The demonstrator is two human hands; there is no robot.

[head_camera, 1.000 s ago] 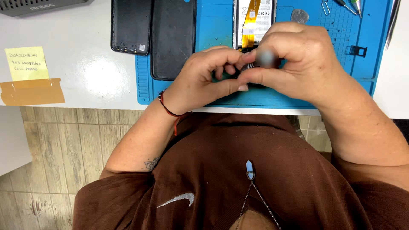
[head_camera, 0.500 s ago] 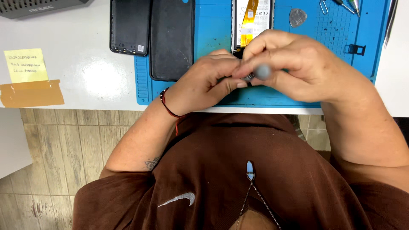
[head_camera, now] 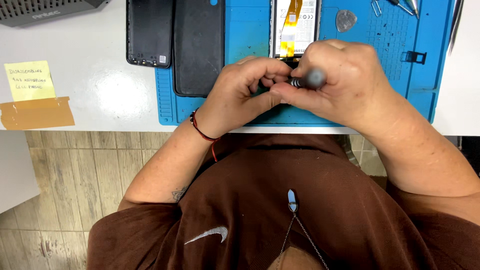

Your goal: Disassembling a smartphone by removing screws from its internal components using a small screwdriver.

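Head view, two hands, left hand (head_camera: 240, 92), right hand (head_camera: 345, 82), one grey screwdriver (head_camera: 307, 80), two black covers (head_camera: 175, 40)

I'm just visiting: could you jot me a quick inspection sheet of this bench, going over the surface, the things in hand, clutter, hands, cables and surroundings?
Surface: white table under a blue rubber work mat.
Job's things: grey-handled screwdriver; opened phone with orange ribbon strip.
Clutter: two black phone back covers, grey triangular pick, yellow sticky note, tan tape.
Hands: right hand grips the screwdriver; left hand touches its tip end.
Cables: nothing seen.
Surroundings: wood-look floor.
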